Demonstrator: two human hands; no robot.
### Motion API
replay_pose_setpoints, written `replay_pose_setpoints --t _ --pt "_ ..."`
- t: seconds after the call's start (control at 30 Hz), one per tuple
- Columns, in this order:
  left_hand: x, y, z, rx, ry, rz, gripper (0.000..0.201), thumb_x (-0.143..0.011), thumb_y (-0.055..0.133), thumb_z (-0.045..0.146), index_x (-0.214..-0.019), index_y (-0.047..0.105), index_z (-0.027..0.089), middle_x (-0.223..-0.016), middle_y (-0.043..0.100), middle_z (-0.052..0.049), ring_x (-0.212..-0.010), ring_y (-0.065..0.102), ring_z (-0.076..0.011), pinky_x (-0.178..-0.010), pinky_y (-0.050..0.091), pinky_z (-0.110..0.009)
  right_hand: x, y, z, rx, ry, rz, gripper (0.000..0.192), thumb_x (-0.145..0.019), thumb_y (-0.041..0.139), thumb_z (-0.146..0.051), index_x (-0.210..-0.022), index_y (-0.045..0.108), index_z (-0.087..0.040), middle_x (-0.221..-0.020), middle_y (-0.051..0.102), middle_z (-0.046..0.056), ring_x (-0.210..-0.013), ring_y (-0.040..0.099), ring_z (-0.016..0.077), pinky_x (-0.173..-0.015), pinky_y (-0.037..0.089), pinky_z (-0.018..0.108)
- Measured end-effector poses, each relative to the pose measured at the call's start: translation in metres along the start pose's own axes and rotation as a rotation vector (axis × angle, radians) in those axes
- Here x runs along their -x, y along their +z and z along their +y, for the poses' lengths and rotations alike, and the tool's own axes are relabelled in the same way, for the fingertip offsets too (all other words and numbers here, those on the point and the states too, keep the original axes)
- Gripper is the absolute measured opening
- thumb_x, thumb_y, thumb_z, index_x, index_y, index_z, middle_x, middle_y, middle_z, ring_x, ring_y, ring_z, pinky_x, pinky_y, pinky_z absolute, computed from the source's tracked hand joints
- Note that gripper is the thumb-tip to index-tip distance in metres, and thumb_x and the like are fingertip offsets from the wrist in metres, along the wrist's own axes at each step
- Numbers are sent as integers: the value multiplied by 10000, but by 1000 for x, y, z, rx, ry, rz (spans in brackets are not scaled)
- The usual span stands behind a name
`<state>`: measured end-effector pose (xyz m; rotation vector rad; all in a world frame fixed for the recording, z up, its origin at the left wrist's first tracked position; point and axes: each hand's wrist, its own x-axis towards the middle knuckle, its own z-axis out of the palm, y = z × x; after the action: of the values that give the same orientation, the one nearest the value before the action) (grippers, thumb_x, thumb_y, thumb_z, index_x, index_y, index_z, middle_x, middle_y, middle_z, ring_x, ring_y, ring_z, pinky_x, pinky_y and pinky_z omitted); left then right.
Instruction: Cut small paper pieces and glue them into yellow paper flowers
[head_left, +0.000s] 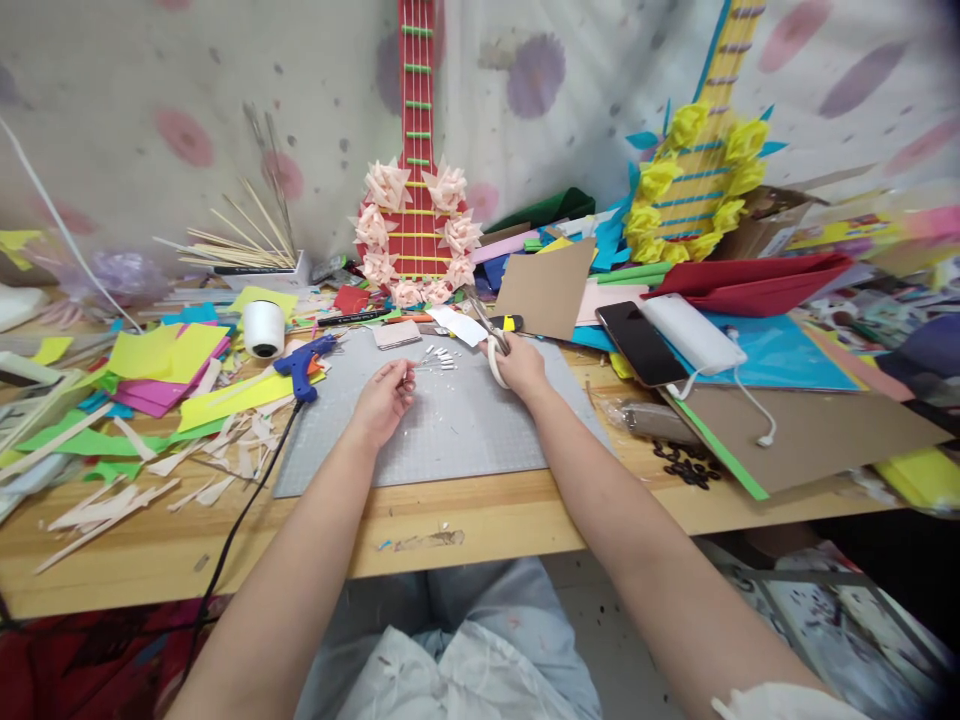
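Nearest the camera, the left hand [384, 398] pinches a thin strip just beside the fingers of the right hand [519, 366], which grip white-handled scissors [491, 345] whose blades could nick the fingertips.

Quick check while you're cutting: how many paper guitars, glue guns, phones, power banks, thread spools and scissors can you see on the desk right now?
Paper guitars: 2, the red guitar and the yellow guitar
Glue guns: 1, the blue glue gun
Phones: 1, the phone
Power banks: 1, the white power bank
Thread spools: 1, the white spool
Scissors: 1, the scissors, in the right hand
Total: 7
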<state>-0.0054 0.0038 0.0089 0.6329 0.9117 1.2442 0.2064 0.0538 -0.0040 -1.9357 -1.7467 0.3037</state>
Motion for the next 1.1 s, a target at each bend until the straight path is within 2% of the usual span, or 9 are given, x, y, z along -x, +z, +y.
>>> replay_pose_setpoints --t 0.1,0.23,0.33,0.43,0.53,0.77,0.9,1.0,1.1 --pt "-1 -2 5 50 -23 5 68 -740 586 189 -699 555 144 -621 505 33 -509 476 -34 -489 406 -147 1 0 -1 16 -11 -6 403 -776 421 -575 -818 576 -206 -859 648 65 -732 549 181 -563 297 245" --pt "-2 -4 10 83 -98 42 150 -816 473 174 -717 578 134 -627 523 14 -549 513 -48 -581 458 -177 2 -1 -3 20 -18 -28 401 -774 421 -577 -818 574 -208 -851 648 59 -723 547 173 -564 295 240" --pt "-1 -4 12 54 -145 65 212 -851 430 215 -819 621 130 -654 544 -5 -532 498 -44 -528 440 -158 2 -1 -3 22 -27 -31 401 -774 419 -574 -816 576 -207 -848 647 58 -720 544 171 -562 292 239" --pt "-2 -5 12 58 -179 25 296 -880 371 259 -866 633 123 -655 545 -24 -525 487 -48 -485 423 -147 2 -1 -3 13 -31 -22 395 -775 423 -566 -816 579 -206 -849 647 60 -716 544 171 -557 290 239" --pt "-3 -5 13 86 -185 15 341 -889 341 274 -846 635 108 -648 538 -39 -535 488 -54 -482 424 -143 2 -2 -3 0 -26 -33 382 -773 438 -554 -821 583 -204 -840 646 60 -704 541 166 -556 293 237" --pt "-5 -3 17 98 -152 62 282 -867 384 167 -727 617 91 -573 468 -13 -467 404 -28 -413 341 -116 2 -2 -3 -10 -24 -25 409 -766 417 -588 -800 568 -210 -827 640 48 -680 528 159 -540 274 238" --pt "-14 5 25 -107 -10 57 243 -839 459 204 -723 640 91 -579 491 -14 -470 389 -24 -415 302 -123 2 -2 -2 -5 -23 -21 427 -773 398 -599 -805 568 -208 -817 637 48 -677 530 159 -538 274 238" --pt "-24 17 26 -443 171 50 230 -800 520 276 -752 673 111 -635 565 -34 -526 438 -54 -470 333 -161 2 -2 -2 -3 -19 -22 431 -775 401 -600 -814 570 -206 -821 640 50 -684 539 160 -543 283 236" --pt "-37 28 16 -785 335 31 215 -774 536 297 -756 685 143 -663 612 -33 -583 493 -103 -556 374 -211 2 -3 -2 -4 -21 -18 428 -776 406 -598 -812 571 -205 -831 642 53 -700 546 165 -551 292 237"
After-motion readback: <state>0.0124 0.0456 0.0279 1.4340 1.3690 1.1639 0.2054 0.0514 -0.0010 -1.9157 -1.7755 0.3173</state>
